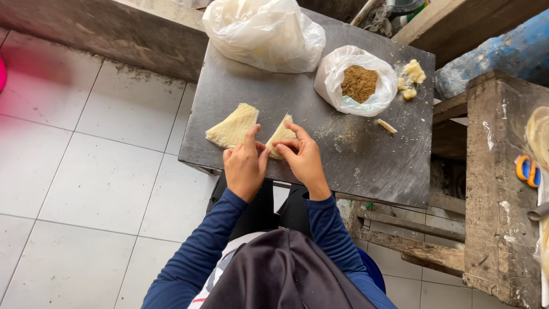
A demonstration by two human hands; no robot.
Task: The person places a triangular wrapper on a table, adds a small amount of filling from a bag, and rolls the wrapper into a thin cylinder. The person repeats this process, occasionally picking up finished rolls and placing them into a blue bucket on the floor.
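A pale yellow triangular pastry piece [281, 133] lies near the front edge of a dark metal board [372, 160]. My left hand [245, 166] and my right hand [303, 157] both pinch its lower end with their fingertips. A second, flat triangular sheet of the same pale dough [232, 126] lies just to the left, close to my left hand's raised finger. Behind and to the right sits an open white plastic bag of brown crumbly filling [359, 83].
A large knotted clear plastic bag [264, 34] rests at the board's back. Dough scraps [413, 73] and a small strip [387, 126] lie at the right. White floor tiles spread to the left. A rough wooden bench [497, 189] with orange-handled scissors [527, 170] stands right.
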